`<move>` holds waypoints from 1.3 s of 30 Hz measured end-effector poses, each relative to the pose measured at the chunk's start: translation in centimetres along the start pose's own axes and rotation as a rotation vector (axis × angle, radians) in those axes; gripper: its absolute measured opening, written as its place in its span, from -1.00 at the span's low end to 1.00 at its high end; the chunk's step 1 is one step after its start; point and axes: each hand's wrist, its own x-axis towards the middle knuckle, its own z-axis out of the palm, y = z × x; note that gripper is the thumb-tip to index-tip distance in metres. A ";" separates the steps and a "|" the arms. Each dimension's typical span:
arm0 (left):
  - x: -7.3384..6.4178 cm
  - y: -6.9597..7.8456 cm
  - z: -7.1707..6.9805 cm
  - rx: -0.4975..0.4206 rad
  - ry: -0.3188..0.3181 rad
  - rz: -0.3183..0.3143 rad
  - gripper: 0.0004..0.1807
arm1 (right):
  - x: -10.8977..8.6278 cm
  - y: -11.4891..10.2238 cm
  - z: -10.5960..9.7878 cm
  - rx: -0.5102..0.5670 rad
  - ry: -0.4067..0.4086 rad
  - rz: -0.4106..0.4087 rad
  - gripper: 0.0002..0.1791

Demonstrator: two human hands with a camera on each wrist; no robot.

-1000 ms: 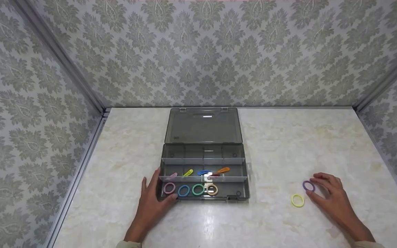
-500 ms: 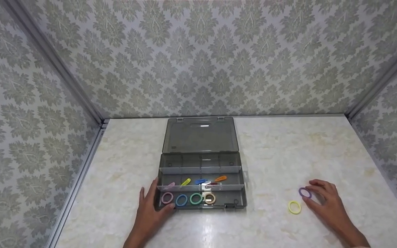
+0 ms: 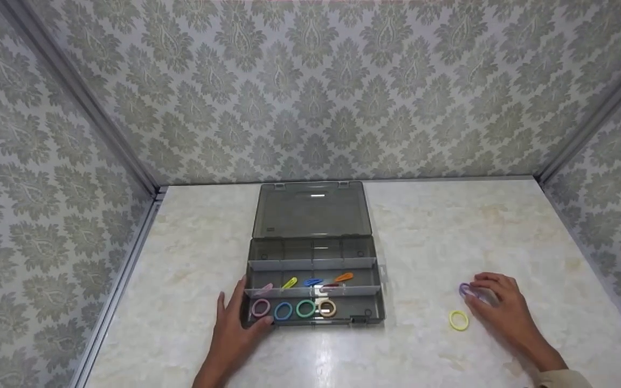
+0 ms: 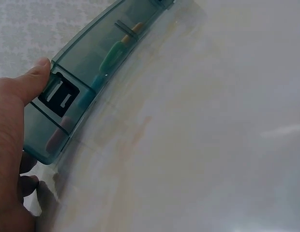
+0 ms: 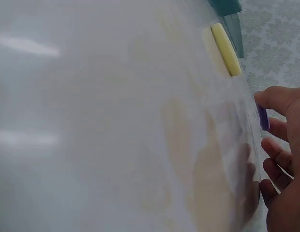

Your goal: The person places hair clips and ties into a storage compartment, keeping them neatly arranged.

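Note:
My left hand (image 3: 237,328) grips the left front corner of a grey see-through organizer box (image 3: 378,307), its thumb on the front wall near the latch (image 4: 59,95). The box's lid (image 3: 313,210) lies folded back. Pink (image 3: 260,308), blue (image 3: 283,311), green (image 3: 305,309) and beige (image 3: 327,309) hair ties lie in a row in the front compartment. Off to the right, my right hand (image 3: 502,307) pinches a purple hair tie (image 3: 464,291) between thumb and fingers, close over the table. A yellow hair tie (image 3: 459,320) lies just left of that hand.
Several snap hair clips, among them a yellow one (image 3: 290,283) and an orange one (image 3: 344,277), lie in the middle compartment. Patterned wall panels (image 3: 310,97) border the table (image 3: 423,215) at the back and sides.
The head view has tilted, shifting the scene. My right thumb and fingers have closed in on the purple hair tie, which has moved slightly left. My left hand stays on the box.

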 end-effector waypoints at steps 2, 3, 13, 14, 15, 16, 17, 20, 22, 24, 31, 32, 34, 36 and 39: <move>0.1 -0.1 0.0 -0.003 -0.001 0.005 0.22 | 0.5 -0.4 0.3 0.005 -0.011 -0.002 -0.73; 0.1 -0.2 0.0 -0.003 -0.002 0.006 0.22 | 0.7 -0.6 0.4 0.009 -0.018 -0.003 -0.74; 0.2 -0.1 -0.1 0.002 -0.011 0.007 0.23 | 4.4 -3.1 2.9 0.047 -0.035 -0.129 -0.73; 0.3 -0.1 -0.1 0.000 -0.010 0.007 0.23 | 4.9 -3.3 3.2 0.054 -0.032 -0.143 -0.73; 0.2 -0.1 -0.1 -0.002 -0.010 0.004 0.23 | 5.3 -3.6 3.5 0.062 -0.030 -0.154 -0.72; 0.2 -0.1 -0.1 -0.003 -0.006 0.006 0.23 | 5.7 -3.8 3.7 0.068 -0.030 -0.166 -0.71; 0.2 -0.1 -0.1 -0.005 -0.003 0.008 0.23 | 6.1 -4.1 4.0 0.074 -0.028 -0.180 -0.71; 0.1 -0.3 0.0 -0.010 0.015 0.028 0.23 | 7.3 -4.7 4.9 0.080 -0.029 -0.215 -0.70; 0.2 -0.3 0.1 -0.012 0.023 0.032 0.24 | 7.9 -5.2 5.4 0.081 -0.033 -0.230 -0.70; 0.1 -0.3 0.1 -0.011 0.023 0.037 0.24 | 8.5 -5.7 5.9 0.082 -0.040 -0.242 -0.71; 0.0 -0.2 0.0 -0.006 0.011 0.023 0.22 | 10.2 -7.6 7.5 0.093 -0.098 -0.314 -0.73; 0.0 -0.1 0.0 -0.006 0.009 0.020 0.22 | 10.4 -7.8 7.7 0.093 -0.107 -0.329 -0.73; 0.1 -0.1 -0.1 -0.005 0.002 0.009 0.22 | 10.7 -8.3 8.1 0.099 -0.120 -0.357 -0.74; 0.1 -0.1 -0.1 -0.005 -0.002 0.005 0.22 | 10.9 -8.8 8.5 0.110 -0.128 -0.382 -0.74; 0.0 -0.2 -0.1 -0.006 0.000 -0.001 0.22 | 11.3 -9.4 9.1 0.110 -0.137 -0.411 -0.74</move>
